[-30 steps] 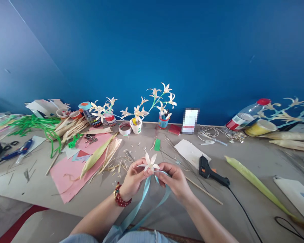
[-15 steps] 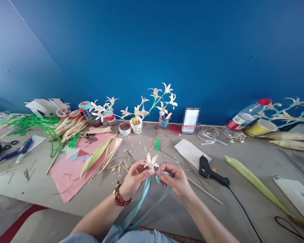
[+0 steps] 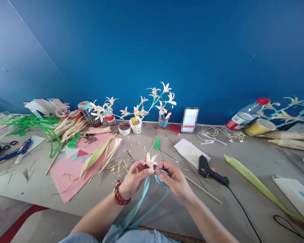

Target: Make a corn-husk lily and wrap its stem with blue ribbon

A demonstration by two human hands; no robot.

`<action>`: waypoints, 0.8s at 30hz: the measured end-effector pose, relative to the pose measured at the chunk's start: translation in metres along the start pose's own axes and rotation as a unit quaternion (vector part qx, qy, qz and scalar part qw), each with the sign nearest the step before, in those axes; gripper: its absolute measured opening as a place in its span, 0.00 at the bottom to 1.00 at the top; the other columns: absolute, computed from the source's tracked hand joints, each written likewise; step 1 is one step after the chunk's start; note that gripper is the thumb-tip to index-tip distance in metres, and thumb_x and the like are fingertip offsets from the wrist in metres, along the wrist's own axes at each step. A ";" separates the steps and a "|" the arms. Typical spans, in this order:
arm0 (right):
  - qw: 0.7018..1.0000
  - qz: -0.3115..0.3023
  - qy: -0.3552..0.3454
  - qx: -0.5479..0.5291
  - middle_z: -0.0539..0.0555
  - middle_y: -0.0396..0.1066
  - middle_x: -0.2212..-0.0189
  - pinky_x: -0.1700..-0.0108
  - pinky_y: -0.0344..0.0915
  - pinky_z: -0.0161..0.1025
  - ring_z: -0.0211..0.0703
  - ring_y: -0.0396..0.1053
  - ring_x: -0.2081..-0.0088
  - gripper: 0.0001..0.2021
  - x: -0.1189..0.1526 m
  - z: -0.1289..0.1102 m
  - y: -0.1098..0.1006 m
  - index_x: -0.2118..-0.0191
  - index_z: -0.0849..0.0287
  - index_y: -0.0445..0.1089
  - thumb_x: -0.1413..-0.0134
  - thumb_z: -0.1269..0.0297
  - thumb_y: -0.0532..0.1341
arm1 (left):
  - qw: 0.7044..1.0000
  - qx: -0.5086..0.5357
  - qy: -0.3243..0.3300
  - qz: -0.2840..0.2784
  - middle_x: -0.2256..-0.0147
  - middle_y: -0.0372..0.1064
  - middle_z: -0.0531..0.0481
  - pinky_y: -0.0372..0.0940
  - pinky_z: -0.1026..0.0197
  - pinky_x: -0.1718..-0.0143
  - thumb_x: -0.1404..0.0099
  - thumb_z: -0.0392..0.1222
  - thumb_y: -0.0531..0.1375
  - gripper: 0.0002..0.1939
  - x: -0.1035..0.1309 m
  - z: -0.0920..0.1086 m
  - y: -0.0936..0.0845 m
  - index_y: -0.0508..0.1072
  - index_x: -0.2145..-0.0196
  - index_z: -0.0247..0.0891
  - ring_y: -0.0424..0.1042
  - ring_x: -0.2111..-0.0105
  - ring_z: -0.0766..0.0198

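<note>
A small white flower (image 3: 150,161) stands upright between my hands, low in the middle of the view. My left hand (image 3: 136,177) pinches its base between thumb and fingers. Fingers of my right hand (image 3: 172,177) are closed on a light blue ribbon (image 3: 139,206) close beside the flower base. The ribbon loops at the right fingers, and its long ends hang down toward my lap. A thin stem shows below the flower, between the hands.
A black glue gun (image 3: 211,171) and a thin wooden stick (image 3: 204,190) lie to the right. Pink paper (image 3: 65,180) with corn husks (image 3: 97,155) is at left. Cups (image 3: 135,125) of white flowers line the wall. A green husk (image 3: 255,184) lies far right.
My right fingers have shifted slightly in toward the flower, and the ribbon loop beside them looks smaller. My left hand keeps its pinch. The whole view has shifted very slightly.
</note>
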State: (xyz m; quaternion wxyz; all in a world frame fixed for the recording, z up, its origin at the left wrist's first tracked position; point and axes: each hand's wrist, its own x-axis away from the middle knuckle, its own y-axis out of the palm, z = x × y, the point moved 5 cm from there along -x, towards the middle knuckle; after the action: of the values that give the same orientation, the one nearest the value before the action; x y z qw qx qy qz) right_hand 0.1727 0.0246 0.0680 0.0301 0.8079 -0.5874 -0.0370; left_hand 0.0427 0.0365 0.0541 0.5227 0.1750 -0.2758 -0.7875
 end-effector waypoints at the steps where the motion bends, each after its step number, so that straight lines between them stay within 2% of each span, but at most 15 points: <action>1: 1.000 0.004 -0.003 0.006 0.47 0.59 0.77 0.75 0.49 0.31 0.33 0.51 0.76 0.14 0.000 -0.001 -0.001 0.72 0.60 0.67 0.43 0.55 0.63 | 1.000 0.001 0.002 -0.001 0.70 0.72 0.50 0.62 0.64 0.61 0.45 0.37 0.69 0.05 0.000 0.000 0.000 0.78 0.70 0.34 0.69 0.68 0.67; 6: 1.000 0.023 -0.008 0.004 0.50 0.68 0.75 0.70 0.56 0.33 0.36 0.60 0.73 0.13 -0.001 0.005 -0.004 0.72 0.60 0.71 0.51 0.56 0.69 | 1.000 -0.003 0.000 0.002 0.70 0.71 0.51 0.61 0.64 0.62 0.46 0.38 0.70 0.06 0.000 -0.003 -0.001 0.78 0.70 0.35 0.67 0.68 0.67; 11: 1.000 0.022 0.010 0.002 0.50 0.70 0.75 0.70 0.58 0.33 0.37 0.62 0.73 0.13 -0.003 0.007 -0.006 0.73 0.61 0.73 0.54 0.56 0.70 | 1.000 -0.018 -0.010 0.004 0.71 0.69 0.51 0.61 0.64 0.61 0.46 0.38 0.70 0.07 0.001 -0.003 -0.003 0.78 0.70 0.34 0.67 0.68 0.67; 18: 0.997 -0.005 0.068 -0.038 0.44 0.56 0.84 0.81 0.42 0.31 0.29 0.45 0.82 0.17 -0.003 0.004 -0.004 0.75 0.61 0.71 0.55 0.52 0.71 | 0.999 -0.007 -0.036 -0.003 0.72 0.68 0.51 0.60 0.65 0.64 0.49 0.39 0.71 0.09 -0.001 -0.003 -0.002 0.77 0.72 0.33 0.66 0.69 0.67; 24: 0.995 -0.017 0.070 -0.067 0.43 0.53 0.83 0.82 0.39 0.31 0.28 0.42 0.83 0.17 -0.003 0.014 0.001 0.73 0.60 0.68 0.52 0.52 0.69 | 0.999 -0.007 -0.047 -0.004 0.72 0.68 0.50 0.61 0.63 0.64 0.50 0.42 0.72 0.12 -0.001 -0.004 -0.002 0.76 0.73 0.33 0.66 0.70 0.66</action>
State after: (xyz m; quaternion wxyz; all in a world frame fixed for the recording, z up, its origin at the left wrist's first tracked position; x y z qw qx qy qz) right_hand 0.1698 0.0273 0.0544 0.1242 0.8144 -0.5665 -0.0202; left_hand 0.0439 0.0369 0.0492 0.5068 0.1353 -0.2941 -0.7990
